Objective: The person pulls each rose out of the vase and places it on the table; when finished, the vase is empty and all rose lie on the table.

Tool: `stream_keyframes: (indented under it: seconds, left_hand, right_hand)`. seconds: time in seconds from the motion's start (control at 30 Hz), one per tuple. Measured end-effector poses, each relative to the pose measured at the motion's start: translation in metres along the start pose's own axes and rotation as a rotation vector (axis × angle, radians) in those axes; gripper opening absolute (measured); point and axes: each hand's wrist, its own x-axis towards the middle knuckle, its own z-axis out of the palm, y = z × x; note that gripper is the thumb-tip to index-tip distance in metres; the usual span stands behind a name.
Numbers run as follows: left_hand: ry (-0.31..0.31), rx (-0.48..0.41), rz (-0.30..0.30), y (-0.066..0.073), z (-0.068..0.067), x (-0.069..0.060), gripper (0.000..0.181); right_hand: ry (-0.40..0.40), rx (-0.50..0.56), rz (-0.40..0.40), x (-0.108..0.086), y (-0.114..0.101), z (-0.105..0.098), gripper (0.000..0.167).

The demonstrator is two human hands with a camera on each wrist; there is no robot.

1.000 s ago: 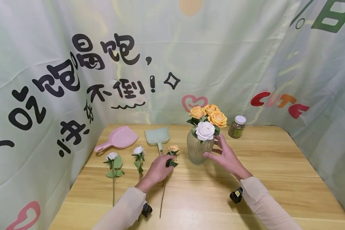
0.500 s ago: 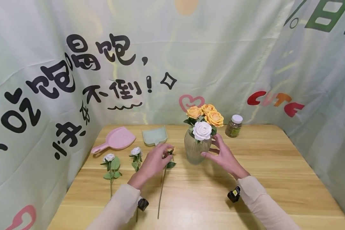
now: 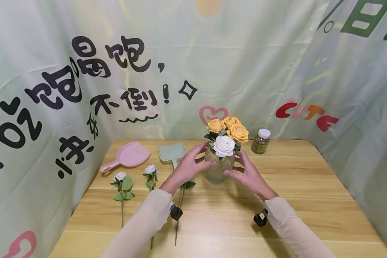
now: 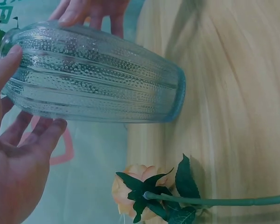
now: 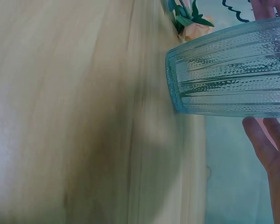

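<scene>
A ribbed clear glass vase stands upright on the table, holding several orange roses and a white rose. My left hand grips its left side, the thumb across the front near the neck, as the left wrist view shows. On the opposite side my right hand holds the vase with curved fingers. Below my left hand lies a loose orange rose; its bloom is hidden in the head view, where a leaf and stem show. Two white roses, one farther left than the other, lie on the table.
Behind the loose flowers lie a pink dustpan and a grey-green dustpan. A small jar with a white lid stands behind the vase to the right. Printed cloth hangs around the wooden table.
My left hand has left the loose orange rose and moved up and right to the vase. My right hand stays at the vase. The head view has shifted slightly.
</scene>
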Motion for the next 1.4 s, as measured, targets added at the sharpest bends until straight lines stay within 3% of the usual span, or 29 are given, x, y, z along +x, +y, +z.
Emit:
stream_keyframes:
  seconds: [0.13, 0.37, 0.5, 0.6, 0.7, 0.83, 0.9, 0.97, 1.07, 1.23, 1.4]
  left_hand:
    - [0.012, 0.003, -0.005, 0.001, -0.001, -0.009, 0.08]
    - [0.038, 0.032, -0.036, 0.007, -0.007, -0.038, 0.077]
    - [0.041, 0.048, -0.034, 0.01, -0.008, -0.046, 0.077]
    - [0.038, 0.049, -0.036, 0.01, -0.009, -0.048, 0.076]
    - [0.03, 0.032, -0.043, 0.009, -0.009, -0.049, 0.076]
    - [0.02, 0.013, -0.047, 0.008, -0.009, -0.049, 0.076]
    - [0.023, 0.01, -0.048, 0.008, -0.01, -0.049, 0.076]
    - [0.028, 0.004, -0.054, 0.008, -0.01, -0.05, 0.076]
    - [0.028, -0.009, -0.056, 0.008, -0.01, -0.05, 0.076]
    - [0.016, 0.006, -0.041, 0.006, -0.01, -0.05, 0.07]
    - [0.02, 0.013, -0.036, 0.005, -0.011, -0.049, 0.069]
  right_hand:
    - [-0.005, 0.013, -0.003, -0.003, -0.005, 0.005, 0.097]
    - [-0.051, 0.017, -0.027, -0.017, -0.01, 0.017, 0.094]
    - [-0.058, 0.004, -0.044, -0.022, -0.011, 0.02, 0.093]
    - [-0.046, -0.02, -0.065, -0.023, -0.014, 0.018, 0.088]
    - [0.028, -0.023, -0.12, -0.025, -0.022, 0.013, 0.075]
    - [0.179, 0.018, -0.298, -0.024, -0.038, 0.005, 0.045]
    - [0.212, 0.028, -0.391, -0.023, -0.046, 0.003, 0.033]
    - [0.21, 0.027, -0.447, -0.021, -0.053, 0.002, 0.027]
    - [0.179, 0.004, -0.469, -0.018, -0.059, 0.005, 0.025]
    - [0.147, -0.12, -0.513, -0.011, -0.066, 0.01, 0.023]
    - [0.173, -0.168, -0.547, -0.007, -0.073, 0.012, 0.028]
